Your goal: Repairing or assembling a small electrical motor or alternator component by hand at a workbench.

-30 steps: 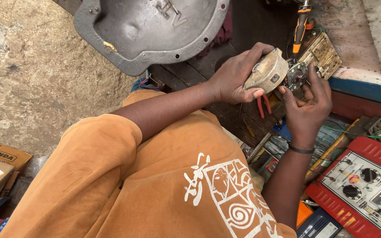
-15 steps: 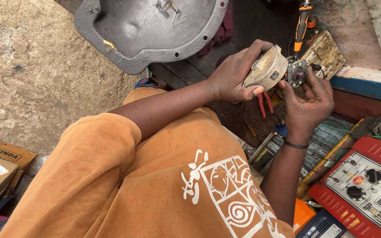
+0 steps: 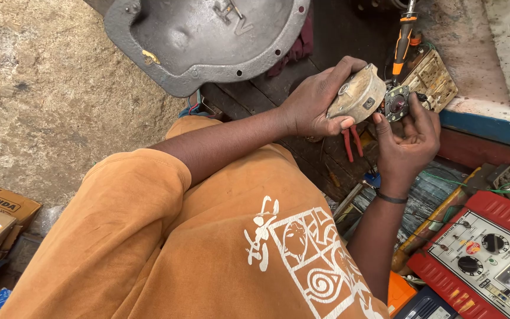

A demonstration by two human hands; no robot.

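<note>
A tan cylindrical motor housing (image 3: 358,94) is held above the dark workbench (image 3: 326,35), the left hand (image 3: 314,106) wrapped closed around it. The right hand (image 3: 405,139) pinches its round metal end plate (image 3: 396,103), with red-handled pliers (image 3: 352,142) below and a red meter (image 3: 485,254) nearby

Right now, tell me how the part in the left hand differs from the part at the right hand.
The tan housing is bulky, rounded and beige; the small end plate is flat, dark and metallic. The left hand wraps the tan housing in its palm, while the right hand only pinches the small end plate with its fingertips. Both are held up above the dark bench, pressed close together.
</note>
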